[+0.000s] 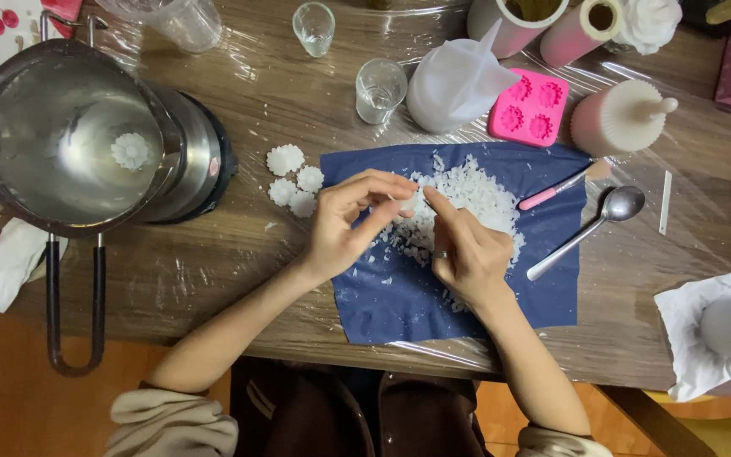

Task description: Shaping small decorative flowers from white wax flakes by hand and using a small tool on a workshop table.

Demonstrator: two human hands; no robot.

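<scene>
My left hand (350, 222) and my right hand (465, 245) meet over a dark blue cloth (399, 296) spread on the table. Their fingertips pinch together on a small white wax piece (410, 203) above a heap of white wax flakes (467, 193). A ring sits on one finger of my right hand. Several white flower-shaped wax pieces (294, 182) lie on the table just left of the cloth, close to my left hand.
A steel pitcher (69, 135) with a black handle stands at left. A pink flower mould (530, 107), two small glasses (380, 87), a metal spoon (590, 230), a pink tool (552, 190) and pink cylinders (619, 118) sit behind and to the right. Plastic film covers the wooden table (213, 279).
</scene>
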